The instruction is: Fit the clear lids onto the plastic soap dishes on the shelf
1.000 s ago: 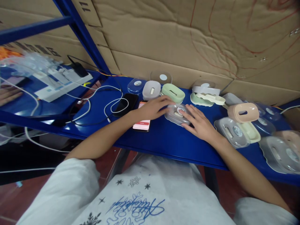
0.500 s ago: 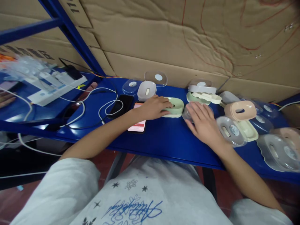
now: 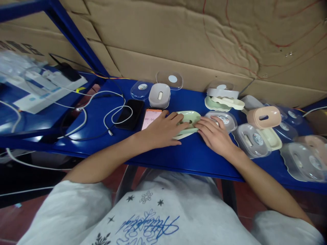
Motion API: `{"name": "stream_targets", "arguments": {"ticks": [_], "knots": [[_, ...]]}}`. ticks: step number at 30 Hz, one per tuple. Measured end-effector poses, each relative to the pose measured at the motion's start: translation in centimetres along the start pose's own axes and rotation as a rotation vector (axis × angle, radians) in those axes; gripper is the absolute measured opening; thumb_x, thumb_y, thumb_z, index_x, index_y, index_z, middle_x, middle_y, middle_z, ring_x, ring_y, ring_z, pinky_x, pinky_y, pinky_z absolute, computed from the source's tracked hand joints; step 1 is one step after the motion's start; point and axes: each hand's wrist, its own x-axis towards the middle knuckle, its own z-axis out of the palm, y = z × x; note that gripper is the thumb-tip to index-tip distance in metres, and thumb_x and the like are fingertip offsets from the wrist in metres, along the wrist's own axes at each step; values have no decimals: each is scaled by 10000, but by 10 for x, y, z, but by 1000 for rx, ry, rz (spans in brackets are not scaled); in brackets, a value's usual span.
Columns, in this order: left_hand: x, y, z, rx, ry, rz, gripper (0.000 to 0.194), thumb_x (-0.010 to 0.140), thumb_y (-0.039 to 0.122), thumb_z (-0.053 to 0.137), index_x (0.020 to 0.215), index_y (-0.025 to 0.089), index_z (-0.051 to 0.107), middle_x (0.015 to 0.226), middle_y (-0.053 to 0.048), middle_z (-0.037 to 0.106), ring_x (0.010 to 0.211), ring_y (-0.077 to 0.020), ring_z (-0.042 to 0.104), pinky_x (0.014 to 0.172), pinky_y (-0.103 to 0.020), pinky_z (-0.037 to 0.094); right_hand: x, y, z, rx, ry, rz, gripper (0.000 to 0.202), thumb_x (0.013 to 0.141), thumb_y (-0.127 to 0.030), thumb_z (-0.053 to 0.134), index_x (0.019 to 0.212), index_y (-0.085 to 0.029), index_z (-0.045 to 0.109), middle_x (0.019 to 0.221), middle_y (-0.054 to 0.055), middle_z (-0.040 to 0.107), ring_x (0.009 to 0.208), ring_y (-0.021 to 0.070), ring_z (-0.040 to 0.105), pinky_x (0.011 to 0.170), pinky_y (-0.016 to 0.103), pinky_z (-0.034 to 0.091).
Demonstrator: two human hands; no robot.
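Cardboard (image 3: 163,30) backs the blue, seemingly metal table (image 3: 189,154) beneath the green dish (image 3: 193,117).

Blue worktop (image 3: 201,158), blue frame (image 3: 75,39) and cardboard wall (image 3: 158,37) suggest a workshop.

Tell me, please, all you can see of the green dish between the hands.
The green dish is pale and plastic-looking, with rounded corners, a raised rim and a dark slot near its middle. It sits open side up on the blue table, a paler edge showing along its near side. The left hand covers its left part; the right hand touches its right end.
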Motion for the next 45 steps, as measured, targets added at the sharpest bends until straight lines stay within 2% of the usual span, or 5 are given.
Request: {"name": "stream_targets", "arguments": {"ticks": [8,20,28,39,45], "knots": [[5,-15,8,-100,-61,-50,371,983,288,759,1287,192,569,1402,-174,569,1234,-318,632,915,-381,581,-2,5,1,-23,67,-45,389,1077,-111,462,1414,-199,633,1401,104,738,1442,263,606,1270,510,350],[2,-32,29,-431,51,-146,619,919,158,755,1456,231,455,1618,-208,359,1487,-384,510,1173,-557,524,2,6,5,-37,98,-39,400,1079,-164,532,1468,-196,620,1395,108,739,1313,268,680,1201,477,430],[21,-28,39,-533,108,-363,981,833,621,861,1601,248,376,1749,-222,233,1627,-446,293,1278,-628,365,3,9,9,-59,68,-47,327,1088,-174,538,1385,-209,671,1443,95,718,1379,260,644,1205,487,397],[28,-34,36,-508,-48,-377,1051,702,389,915,1583,229,366,1522,-187,526,1395,-421,557,1142,-585,477,5,9,12,-114,140,-111,283,1074,-137,563,1292,-220,725,1310,41,791,1315,239,674,1202,473,393],[24,-25,36,-476,-15,-379,1311,670,673,931,1693,305,197,1700,-215,326,1570,-489,339,1235,-677,320,5,10,2,-56,161,-86,357,1073,-132,543,1376,-247,693,1334,53,778,1296,238,690,1200,477,423]]}}
